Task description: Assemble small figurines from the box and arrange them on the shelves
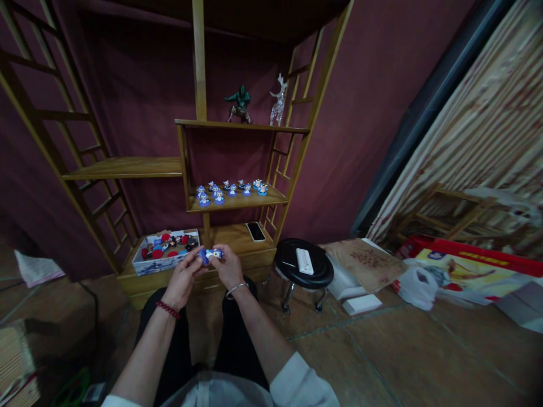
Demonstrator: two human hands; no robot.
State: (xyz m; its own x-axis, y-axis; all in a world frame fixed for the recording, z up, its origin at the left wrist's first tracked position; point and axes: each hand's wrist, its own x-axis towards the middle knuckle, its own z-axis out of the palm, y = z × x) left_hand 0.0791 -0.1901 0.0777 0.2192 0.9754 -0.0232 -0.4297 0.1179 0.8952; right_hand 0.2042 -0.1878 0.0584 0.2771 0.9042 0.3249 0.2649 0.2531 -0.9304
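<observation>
Between my two hands, above my knees, is a small purple and white figurine [211, 255]. My left hand [185, 274] pinches its purple end, and my right hand [229, 268] grips the other end. Just beyond my left hand, a patterned box [146, 267] without a lid holds several small red, black and blue figures. Ahead, on the middle shelf [237, 203], stand several similar little figurines [219, 197], most purple and white, with blue-based ones [262, 190] at the right end.
A phone [255, 231] lies on the bottom shelf. To my right, a black round stool [282, 254] bears a white device [304, 261]. Above are a green figure [241, 104] and a clear deer [278, 102]. Plastic bags [418, 285] and boxes sit on the floor further right.
</observation>
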